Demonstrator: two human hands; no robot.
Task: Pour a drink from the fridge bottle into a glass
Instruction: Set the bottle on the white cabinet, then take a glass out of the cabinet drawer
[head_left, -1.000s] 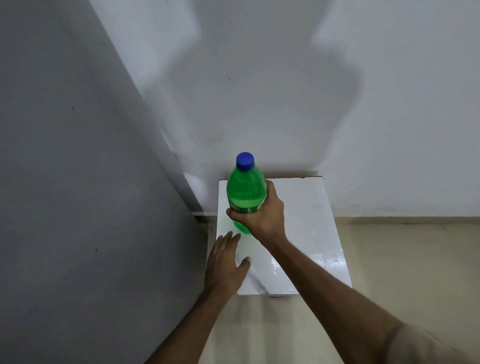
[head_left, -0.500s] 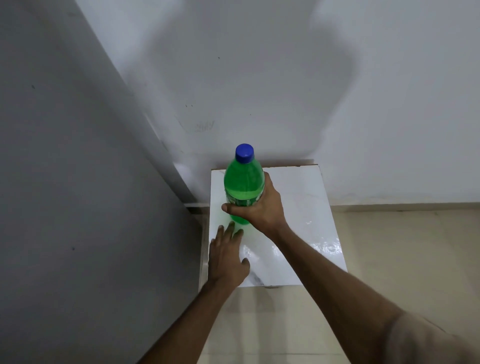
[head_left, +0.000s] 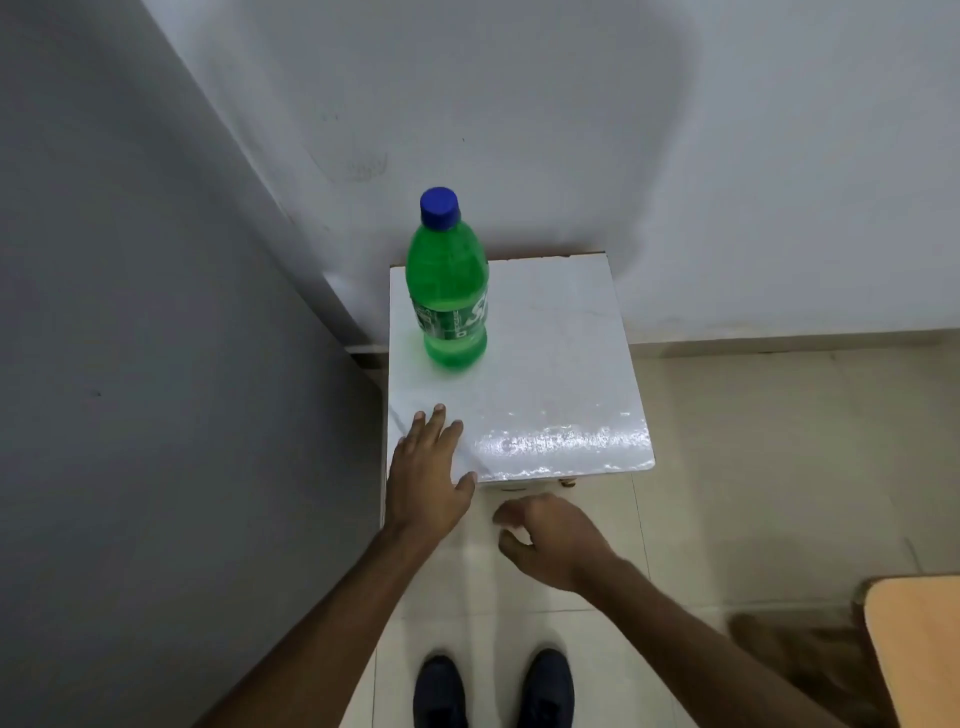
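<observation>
Bottle (head_left: 449, 291) upright near table (head_left: 566, 364) edge

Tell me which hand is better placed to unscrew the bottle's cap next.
Probably the right hand: it hangs free off the white table. The left hand lies flat on the tabletop, nearer the green bottle, suited to steadying it.

One bottle (head_left: 448, 291), one table (head_left: 561, 374), two hands, two shoes.

wall (head_left: 571, 130): white, scuffed | floor (head_left: 753, 441): beige tiles | table (head_left: 561, 374): white, glossy | grey panel (head_left: 130, 364): left
</observation>
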